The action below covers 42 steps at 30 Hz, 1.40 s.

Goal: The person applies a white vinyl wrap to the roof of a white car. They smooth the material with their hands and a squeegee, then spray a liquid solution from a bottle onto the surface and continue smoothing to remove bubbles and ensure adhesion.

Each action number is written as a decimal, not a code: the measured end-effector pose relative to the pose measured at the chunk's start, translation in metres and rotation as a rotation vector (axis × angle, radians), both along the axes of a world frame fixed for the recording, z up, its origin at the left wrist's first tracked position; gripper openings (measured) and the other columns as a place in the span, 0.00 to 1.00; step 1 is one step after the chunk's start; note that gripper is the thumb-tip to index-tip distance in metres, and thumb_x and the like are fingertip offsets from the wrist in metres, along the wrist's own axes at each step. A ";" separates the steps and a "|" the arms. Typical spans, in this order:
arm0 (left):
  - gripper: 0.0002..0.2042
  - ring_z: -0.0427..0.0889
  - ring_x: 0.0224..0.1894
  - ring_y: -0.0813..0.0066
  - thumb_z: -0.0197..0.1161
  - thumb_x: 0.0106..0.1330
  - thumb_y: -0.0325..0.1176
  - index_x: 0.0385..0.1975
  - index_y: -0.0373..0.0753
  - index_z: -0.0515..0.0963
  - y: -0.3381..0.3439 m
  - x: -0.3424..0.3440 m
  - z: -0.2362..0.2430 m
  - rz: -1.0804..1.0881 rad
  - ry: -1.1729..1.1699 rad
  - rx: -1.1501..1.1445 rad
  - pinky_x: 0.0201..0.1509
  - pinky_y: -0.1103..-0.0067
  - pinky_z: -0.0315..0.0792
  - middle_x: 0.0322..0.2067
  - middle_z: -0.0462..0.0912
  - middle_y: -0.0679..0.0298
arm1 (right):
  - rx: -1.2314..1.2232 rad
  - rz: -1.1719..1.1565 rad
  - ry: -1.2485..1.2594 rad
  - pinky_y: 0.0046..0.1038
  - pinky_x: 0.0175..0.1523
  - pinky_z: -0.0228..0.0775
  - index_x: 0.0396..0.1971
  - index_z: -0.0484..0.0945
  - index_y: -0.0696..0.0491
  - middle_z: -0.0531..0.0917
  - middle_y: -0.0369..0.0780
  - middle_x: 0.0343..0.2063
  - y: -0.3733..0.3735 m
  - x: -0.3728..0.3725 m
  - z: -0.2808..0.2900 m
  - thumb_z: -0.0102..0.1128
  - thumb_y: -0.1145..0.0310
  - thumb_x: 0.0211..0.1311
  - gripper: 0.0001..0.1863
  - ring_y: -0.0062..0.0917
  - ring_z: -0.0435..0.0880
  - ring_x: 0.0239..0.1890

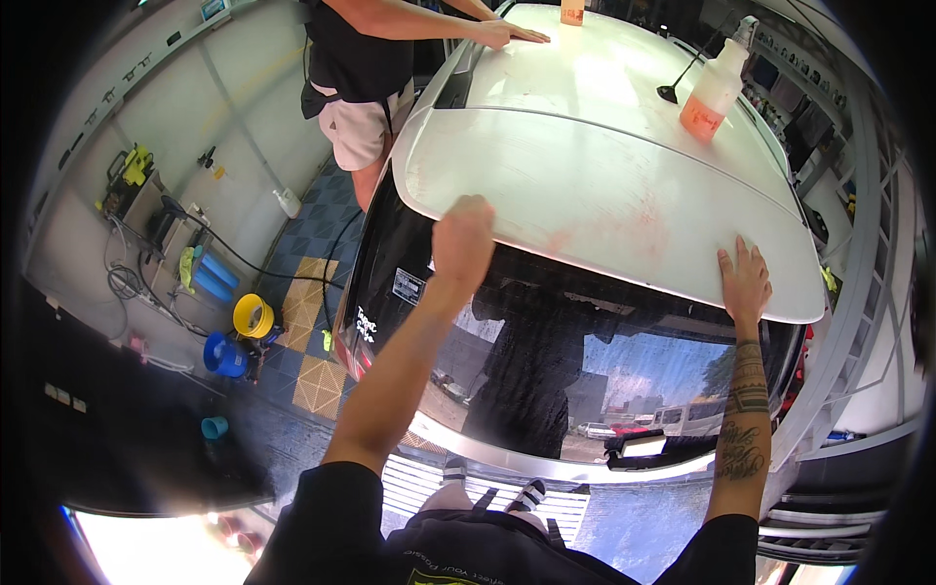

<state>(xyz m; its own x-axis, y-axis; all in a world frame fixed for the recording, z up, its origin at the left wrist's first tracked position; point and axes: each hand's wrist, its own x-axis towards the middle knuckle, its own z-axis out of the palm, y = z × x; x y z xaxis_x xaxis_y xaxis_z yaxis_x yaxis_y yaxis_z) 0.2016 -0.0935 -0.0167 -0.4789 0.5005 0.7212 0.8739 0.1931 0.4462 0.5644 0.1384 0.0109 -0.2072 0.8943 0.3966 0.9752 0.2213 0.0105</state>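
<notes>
My left hand (463,239) is closed at the near left edge of the white roof panel (604,185); what its curled fingers hold, if anything, is hidden. Farther right, my right hand (746,278) rests on the same panel, fingers spread. Pinkish streaks mark the white paint between them. Below lies the dark, reflective rear window (526,361). A translucent spray bottle with pink liquid (709,107) stands on the roof's right side, beside a black antenna (668,93). A second bottle (571,14) sits at the far end.
A co-worker (356,63) stands along the car's left side, one hand (517,37) flat on the roof. On the left floor are a yellow bucket (252,312), blue bucket (224,356), teal tub (214,428) and black hose (283,276). Shelving (799,63) lines the right wall.
</notes>
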 end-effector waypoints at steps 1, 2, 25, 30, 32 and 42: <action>0.07 0.82 0.31 0.51 0.61 0.63 0.30 0.27 0.33 0.78 -0.002 -0.004 -0.001 0.001 -0.015 -0.009 0.36 0.66 0.74 0.27 0.81 0.50 | 0.008 0.007 0.005 0.46 0.69 0.49 0.67 0.63 0.37 0.62 0.44 0.67 0.004 0.005 -0.003 0.42 0.37 0.66 0.33 0.40 0.59 0.69; 0.07 0.82 0.31 0.51 0.61 0.63 0.29 0.26 0.33 0.78 -0.006 -0.011 -0.002 0.010 -0.036 -0.012 0.36 0.66 0.74 0.27 0.81 0.50 | 0.022 0.023 0.004 0.46 0.69 0.49 0.67 0.63 0.36 0.62 0.44 0.67 0.007 0.009 -0.003 0.43 0.37 0.66 0.33 0.40 0.59 0.69; 0.08 0.81 0.32 0.50 0.57 0.65 0.31 0.26 0.34 0.75 0.024 0.051 0.020 0.056 0.083 -0.149 0.37 0.62 0.76 0.28 0.79 0.50 | 0.025 0.062 0.105 0.50 0.70 0.46 0.65 0.66 0.37 0.62 0.44 0.67 -0.005 0.002 0.001 0.45 0.39 0.64 0.32 0.40 0.58 0.69; 0.09 0.80 0.31 0.48 0.58 0.65 0.32 0.26 0.34 0.76 0.049 0.109 0.008 -0.030 0.191 -0.135 0.36 0.62 0.75 0.27 0.79 0.50 | 0.057 0.111 0.098 0.52 0.69 0.46 0.64 0.67 0.38 0.62 0.45 0.67 0.001 0.011 -0.003 0.45 0.39 0.64 0.32 0.42 0.58 0.68; 0.09 0.80 0.32 0.47 0.56 0.65 0.33 0.26 0.34 0.76 0.058 0.119 0.009 -0.069 0.249 -0.216 0.37 0.62 0.75 0.27 0.79 0.49 | 0.093 0.164 0.090 0.53 0.68 0.46 0.64 0.67 0.38 0.62 0.46 0.66 0.002 0.015 -0.011 0.45 0.39 0.64 0.32 0.43 0.59 0.68; 0.04 0.82 0.35 0.54 0.54 0.62 0.25 0.29 0.32 0.75 0.108 0.227 0.007 -0.196 0.116 -0.238 0.40 0.67 0.79 0.32 0.79 0.50 | 0.155 0.270 0.089 0.54 0.68 0.48 0.63 0.68 0.39 0.65 0.46 0.63 0.007 0.023 -0.014 0.43 0.44 0.67 0.28 0.44 0.60 0.66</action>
